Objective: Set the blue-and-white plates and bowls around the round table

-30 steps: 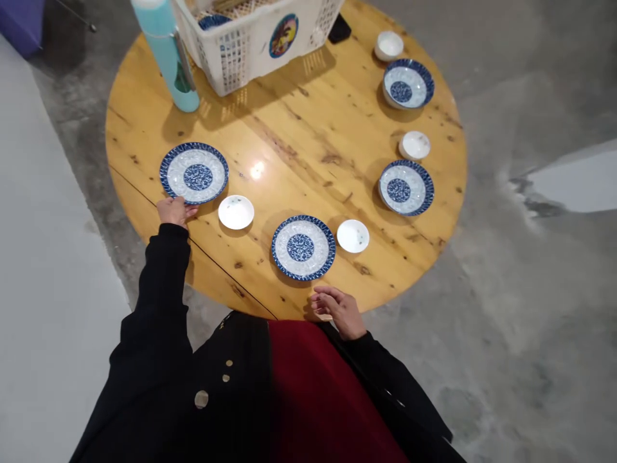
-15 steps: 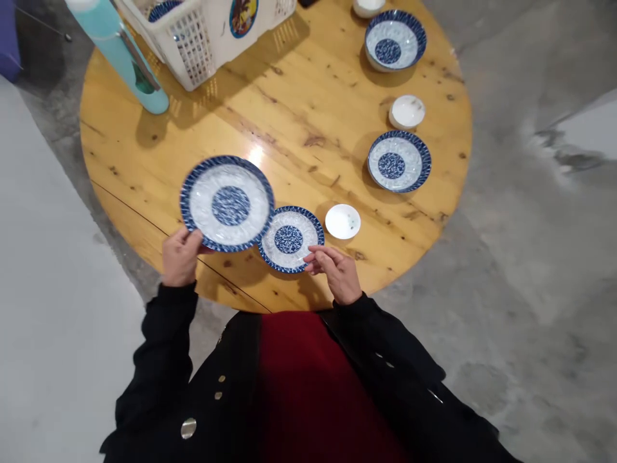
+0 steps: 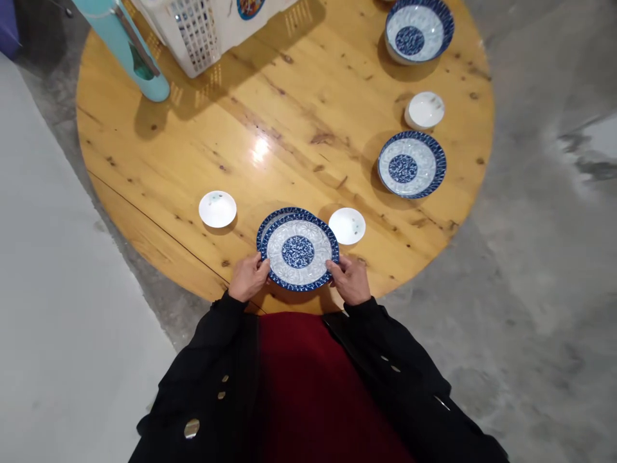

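Observation:
A blue-and-white patterned plate (image 3: pixel 297 252) lies on top of a second like plate (image 3: pixel 268 221), whose rim shows at the upper left, near the front edge of the round wooden table (image 3: pixel 299 116). My left hand (image 3: pixel 248 277) grips the top plate's left rim. My right hand (image 3: pixel 351 280) grips its right rim. A small white saucer (image 3: pixel 347 226) sits just right of the stack, another small white saucer (image 3: pixel 217 209) to the left.
Another patterned plate (image 3: pixel 411 164) and a white saucer (image 3: pixel 425 110) lie at the right, with a patterned bowl (image 3: pixel 418 29) behind. A white plastic basket (image 3: pixel 202 29) and a teal bottle (image 3: pixel 128 51) stand at the back left. Grey concrete floor surrounds the table.
My left hand lifted the left plate, carried it to the right and set it over the front plate. My right hand moved onto its right rim. The left saucer is uncovered again.

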`<action>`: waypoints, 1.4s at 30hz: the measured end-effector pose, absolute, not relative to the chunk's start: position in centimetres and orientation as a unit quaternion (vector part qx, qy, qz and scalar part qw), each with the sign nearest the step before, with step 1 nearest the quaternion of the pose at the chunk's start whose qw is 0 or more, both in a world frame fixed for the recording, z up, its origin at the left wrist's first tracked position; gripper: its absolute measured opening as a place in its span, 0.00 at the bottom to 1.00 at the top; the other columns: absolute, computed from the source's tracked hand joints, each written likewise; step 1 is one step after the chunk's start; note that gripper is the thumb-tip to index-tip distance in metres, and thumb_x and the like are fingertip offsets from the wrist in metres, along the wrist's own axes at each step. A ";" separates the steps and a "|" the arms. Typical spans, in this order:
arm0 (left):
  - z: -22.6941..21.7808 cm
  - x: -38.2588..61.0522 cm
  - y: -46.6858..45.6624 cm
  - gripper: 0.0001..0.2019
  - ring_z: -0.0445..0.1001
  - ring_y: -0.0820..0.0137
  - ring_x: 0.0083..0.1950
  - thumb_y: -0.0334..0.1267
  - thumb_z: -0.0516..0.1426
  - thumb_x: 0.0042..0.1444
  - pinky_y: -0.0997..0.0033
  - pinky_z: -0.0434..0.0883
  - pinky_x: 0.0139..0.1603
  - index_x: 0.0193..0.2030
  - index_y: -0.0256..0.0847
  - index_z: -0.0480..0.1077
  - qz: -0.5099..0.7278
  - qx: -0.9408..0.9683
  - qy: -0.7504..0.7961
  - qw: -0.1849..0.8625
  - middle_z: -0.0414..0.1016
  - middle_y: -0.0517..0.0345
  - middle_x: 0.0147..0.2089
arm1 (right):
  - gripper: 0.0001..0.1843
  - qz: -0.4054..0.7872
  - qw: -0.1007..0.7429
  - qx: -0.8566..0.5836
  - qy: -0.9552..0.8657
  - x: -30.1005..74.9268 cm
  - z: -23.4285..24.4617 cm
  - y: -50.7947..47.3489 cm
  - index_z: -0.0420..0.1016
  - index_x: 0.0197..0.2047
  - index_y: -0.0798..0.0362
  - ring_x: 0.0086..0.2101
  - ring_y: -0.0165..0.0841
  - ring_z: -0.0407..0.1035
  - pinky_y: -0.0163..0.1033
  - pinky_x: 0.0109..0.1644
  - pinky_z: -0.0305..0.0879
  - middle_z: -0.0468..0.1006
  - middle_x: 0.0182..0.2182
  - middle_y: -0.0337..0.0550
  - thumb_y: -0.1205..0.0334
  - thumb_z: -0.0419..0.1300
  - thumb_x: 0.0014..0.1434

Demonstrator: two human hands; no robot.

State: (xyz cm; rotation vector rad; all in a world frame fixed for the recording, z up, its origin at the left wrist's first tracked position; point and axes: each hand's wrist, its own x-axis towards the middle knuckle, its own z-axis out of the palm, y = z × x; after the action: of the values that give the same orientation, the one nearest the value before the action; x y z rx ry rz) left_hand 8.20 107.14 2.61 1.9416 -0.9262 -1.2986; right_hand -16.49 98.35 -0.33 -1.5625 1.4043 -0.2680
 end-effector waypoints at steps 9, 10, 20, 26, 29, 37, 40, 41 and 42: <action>3.4 10.1 105.1 0.17 0.75 0.66 0.30 0.42 0.51 0.62 0.71 0.62 0.35 0.22 0.42 0.67 -0.437 0.789 -0.420 0.106 0.77 0.58 0.23 | 0.21 0.069 0.280 -0.770 0.569 -14.6 -0.2 95.7 0.74 0.27 0.54 0.29 0.37 0.69 0.38 0.31 0.47 0.74 0.23 0.46 0.49 0.53 0.63; 3.4 10.2 104.8 0.18 0.75 0.65 0.31 0.43 0.51 0.62 0.71 0.62 0.35 0.22 0.42 0.67 -0.434 0.791 -0.422 0.089 0.77 0.58 0.24 | 0.21 0.086 0.265 -0.771 0.572 -14.3 -0.1 95.5 0.75 0.27 0.54 0.29 0.37 0.68 0.38 0.31 0.46 0.74 0.23 0.46 0.49 0.53 0.64; 2.6 10.7 103.9 0.19 0.73 0.64 0.35 0.47 0.50 0.65 0.69 0.52 0.32 0.25 0.41 0.69 -0.370 0.809 -0.456 0.000 0.77 0.53 0.29 | 0.23 0.136 0.229 -0.767 0.583 -13.4 0.0 95.1 0.75 0.27 0.54 0.28 0.35 0.67 0.38 0.30 0.40 0.76 0.24 0.47 0.47 0.54 0.65; 2.8 11.3 103.9 0.21 0.72 0.65 0.33 0.49 0.51 0.64 0.68 0.49 0.30 0.22 0.42 0.64 -0.365 0.805 -0.467 -0.018 0.74 0.54 0.27 | 0.24 0.110 0.224 -0.777 0.578 -13.5 -0.6 95.2 0.73 0.25 0.54 0.26 0.35 0.68 0.38 0.30 0.41 0.76 0.23 0.47 0.46 0.54 0.66; 2.6 12.1 103.8 0.21 0.72 0.63 0.33 0.56 0.51 0.62 0.69 0.50 0.31 0.24 0.43 0.65 -0.352 0.814 -0.461 -0.028 0.74 0.54 0.27 | 0.24 0.097 0.238 -0.770 0.584 -13.1 -0.9 95.3 0.74 0.27 0.54 0.27 0.36 0.69 0.38 0.31 0.45 0.77 0.23 0.48 0.46 0.53 0.67; -1.1 12.9 101.1 0.18 0.74 0.60 0.38 0.52 0.47 0.60 0.67 0.66 0.38 0.34 0.42 0.70 -0.372 0.781 -0.481 0.145 0.76 0.51 0.33 | 0.12 -0.078 0.389 -0.691 0.604 -11.2 -3.9 95.1 0.76 0.42 0.53 0.36 0.42 0.73 0.39 0.40 0.63 0.81 0.35 0.47 0.56 0.56 0.62; -1.0 12.8 101.2 0.18 0.75 0.57 0.41 0.50 0.47 0.58 0.64 0.68 0.40 0.35 0.42 0.71 -0.364 0.786 -0.476 0.151 0.78 0.48 0.36 | 0.10 -0.135 0.418 -0.672 0.596 -11.3 -4.1 95.6 0.76 0.41 0.51 0.36 0.42 0.72 0.39 0.40 0.66 0.80 0.32 0.44 0.59 0.56 0.60; -0.6 12.8 101.6 0.18 0.75 0.56 0.41 0.50 0.47 0.58 0.64 0.68 0.41 0.36 0.42 0.72 -0.363 0.784 -0.479 0.157 0.78 0.47 0.37 | 0.10 -0.146 0.421 -0.672 0.591 -11.5 -3.9 96.1 0.76 0.40 0.51 0.36 0.42 0.72 0.39 0.40 0.66 0.80 0.32 0.43 0.59 0.57 0.59; -0.3 12.7 102.1 0.19 0.75 0.56 0.42 0.51 0.47 0.59 0.63 0.69 0.42 0.37 0.42 0.72 -0.367 0.777 -0.483 0.169 0.78 0.47 0.38 | 0.09 -0.154 0.421 -0.672 0.589 -11.8 -3.6 96.6 0.76 0.39 0.51 0.36 0.42 0.72 0.39 0.40 0.66 0.80 0.31 0.43 0.59 0.57 0.59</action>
State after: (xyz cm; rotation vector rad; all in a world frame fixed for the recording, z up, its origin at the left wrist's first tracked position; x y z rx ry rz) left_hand 12.68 102.14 -0.27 2.2087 -1.3742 -1.0422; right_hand -11.77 96.65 -3.56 -1.6839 1.4752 -0.3867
